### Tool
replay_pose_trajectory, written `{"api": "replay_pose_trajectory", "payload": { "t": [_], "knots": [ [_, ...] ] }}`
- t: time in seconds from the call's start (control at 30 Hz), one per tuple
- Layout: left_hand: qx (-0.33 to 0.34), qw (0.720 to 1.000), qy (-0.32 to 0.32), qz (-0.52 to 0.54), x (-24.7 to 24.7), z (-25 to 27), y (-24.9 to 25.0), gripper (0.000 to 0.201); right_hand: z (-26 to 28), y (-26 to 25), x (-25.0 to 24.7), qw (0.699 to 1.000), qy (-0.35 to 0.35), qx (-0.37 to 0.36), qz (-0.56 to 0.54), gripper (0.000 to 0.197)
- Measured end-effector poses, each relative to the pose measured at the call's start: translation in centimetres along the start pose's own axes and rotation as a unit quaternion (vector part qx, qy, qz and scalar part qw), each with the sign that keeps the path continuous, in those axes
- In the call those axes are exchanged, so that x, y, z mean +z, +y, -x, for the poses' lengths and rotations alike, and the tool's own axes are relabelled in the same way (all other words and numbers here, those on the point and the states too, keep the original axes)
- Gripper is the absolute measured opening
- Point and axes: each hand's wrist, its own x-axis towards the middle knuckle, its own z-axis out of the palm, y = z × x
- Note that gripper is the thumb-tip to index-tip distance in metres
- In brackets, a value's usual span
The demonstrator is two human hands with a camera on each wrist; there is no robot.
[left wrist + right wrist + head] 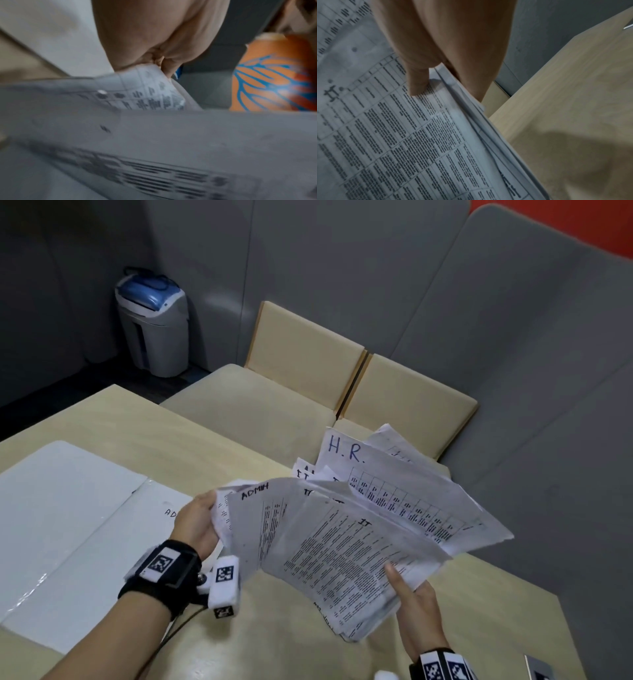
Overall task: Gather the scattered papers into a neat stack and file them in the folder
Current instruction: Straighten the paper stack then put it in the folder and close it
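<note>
Papers (359, 529): one fanned, uneven bundle, raised above the table (308, 628) between my two hands. I cannot count the sheets exactly; at least five overlapping sheets show in the head view. Handwritten labels readable on them: "H.R." once, "ADMIN" once, "IT" at least twice. Sheet edges are not aligned and several corners stick out toward the far side.

Hands: two. My left hand (195, 522) grips the left edge of the bundle, fingers curled around it; the left wrist view shows a fingertip and the thumb pinching a sheet printed with a grid. My right hand (416, 611) holds the near right corner, thumb (417, 81) pressed on top of a printed sheet and the other fingers underneath, so the sheets are clamped between them.

Folders: one. The folder (68, 525) is white, lies open and flat on the table to the left of the bundle, well apart from my right hand. Its right leaf carries handwriting beginning "AD", partly hidden behind my left hand. I see no loose sheet inside it.

Other items: two beige seat cushions (394, 392) beyond the table, and one grey bin with a blue lid (152, 320) on the floor by the grey wall
</note>
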Motion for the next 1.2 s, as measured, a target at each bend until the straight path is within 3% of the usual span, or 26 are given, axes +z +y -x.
{"api": "replay_pose_trajectory", "payload": {
  "t": [0.1, 0.17, 0.23, 0.3, 0.33, 0.37, 0.47, 0.57, 0.7, 0.83, 0.9, 0.93, 1.0, 1.07, 1.13, 1.2],
  "knots": [
    [0.094, 0.977, 0.056, -0.184, 0.0, 0.4, -0.6, 0.015, 0.1, -0.1, 0.0, 1.0, -0.013, 0.006, -0.007, 0.031],
    [0.209, 0.93, 0.054, -0.296, 0.1, 0.6, -0.1, 0.026, 0.1, -0.1, 0.0, 1.0, -0.012, 0.013, -0.014, 0.031],
    [0.314, 0.843, 0.022, -0.435, 0.5, 1.4, 0.7, 0.042, 0.0, -0.1, -0.1, 0.999, -0.017, 0.018, -0.024, 0.034],
    [0.412, 0.715, 0.012, -0.564, 1.3, 2.0, 1.5, 0.055, 0.1, -0.5, 0.1, 0.999, -0.024, 0.019, -0.029, 0.029],
    [0.435, 0.669, -0.004, -0.603, 1.7, 2.1, 1.9, 0.058, 0.1, -0.5, 0.1, 0.999, -0.033, 0.019, -0.035, 0.025],
    [0.436, 0.651, -0.03, -0.621, 2.3, 2.3, 2.3, 0.059, 0.1, -0.6, 0.2, 0.998, -0.038, 0.022, -0.041, 0.022],
    [0.405, 0.655, -0.107, -0.629, 4.0, 2.4, 2.7, 0.053, 0.2, -0.7, 0.3, 0.997, -0.045, 0.027, -0.059, 0.026],
    [0.37, 0.631, -0.139, -0.668, 5.5, 2.7, 2.9, 0.043, 0.2, -0.5, 0.3, 0.996, -0.045, 0.029, -0.072, 0.026],
    [0.354, 0.674, -0.168, -0.627, 6.2, 2.9, 1.5, 0.033, 0.3, -0.4, 0.4, 0.996, -0.043, 0.008, -0.077, 0.031],
    [0.328, 0.809, -0.235, -0.427, 7.3, 4.4, 1.0, 0.019, -0.3, 0.3, 0.5, 0.996, -0.028, 0.014, -0.079, 0.08],
    [0.294, 0.864, -0.226, -0.342, 7.3, 4.7, 1.2, 0.01, -0.5, 0.3, 0.4, 0.995, -0.033, 0.028, -0.087, 0.086],
    [0.272, 0.884, -0.22, -0.31, 7.1, 4.8, 1.3, 0.018, -0.4, 0.3, 0.4, 0.995, -0.035, 0.034, -0.085, 0.08],
    [0.208, 0.914, -0.211, -0.278, 6.2, 4.6, 0.9, 0.038, -0.1, -0.2, 0.3, 0.995, -0.029, 0.046, -0.083, 0.046],
    [0.148, 0.929, -0.19, -0.281, 5.4, 4.3, -0.2, 0.039, 0.0, -0.5, 0.2, 0.996, -0.012, 0.057, -0.072, 0.024],
    [0.102, 0.941, -0.164, -0.279, 4.6, 4.3, -1.2, 0.035, 0.1, -0.6, 0.2, 0.997, -0.014, 0.047, -0.065, 0.018],
    [0.074, 0.959, -0.128, -0.241, 3.4, 3.9, -1.9, 0.038, 0.1, -0.3, 0.1, 0.996, -0.024, 0.041, -0.072, 0.028]
  ]
}}
